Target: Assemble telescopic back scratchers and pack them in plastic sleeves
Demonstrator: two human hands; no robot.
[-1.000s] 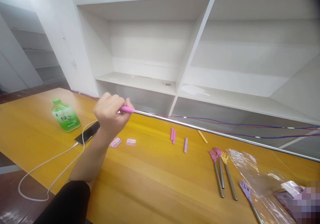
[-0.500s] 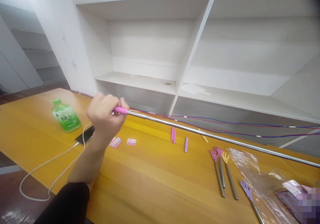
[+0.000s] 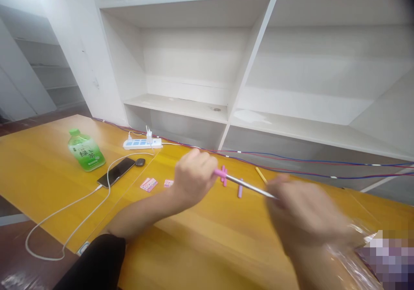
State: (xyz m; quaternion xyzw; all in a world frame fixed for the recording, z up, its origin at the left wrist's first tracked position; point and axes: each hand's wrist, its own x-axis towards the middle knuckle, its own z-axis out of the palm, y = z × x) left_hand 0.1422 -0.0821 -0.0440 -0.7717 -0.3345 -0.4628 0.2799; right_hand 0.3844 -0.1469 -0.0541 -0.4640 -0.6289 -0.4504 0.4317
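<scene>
A silver metal rod (image 3: 247,185) with a pink grip (image 3: 221,173) slants between my two hands above the wooden table (image 3: 200,255). My left hand (image 3: 196,175) is closed round the pink end. Blurred by motion, my right hand (image 3: 304,208) is wrapped round the metal part; its far end is hidden. Behind the rod lie pink tubes (image 3: 225,178), a purple tube (image 3: 240,188) and a yellow one (image 3: 261,174). Small pink cards (image 3: 148,184) rest left of my left hand.
On the left are a green bottle (image 3: 86,149), a phone (image 3: 116,172) with a white cable, and a power strip (image 3: 142,143). Plastic wrapping (image 3: 355,268) is at the lower right. White shelves (image 3: 187,57) stand behind the table, with cables along its back edge.
My left hand has moved right and down with the pink end. My right hand has come into view on the rod, which shows far less length. The power strip is uncovered; the claw-ended rods are hidden.
</scene>
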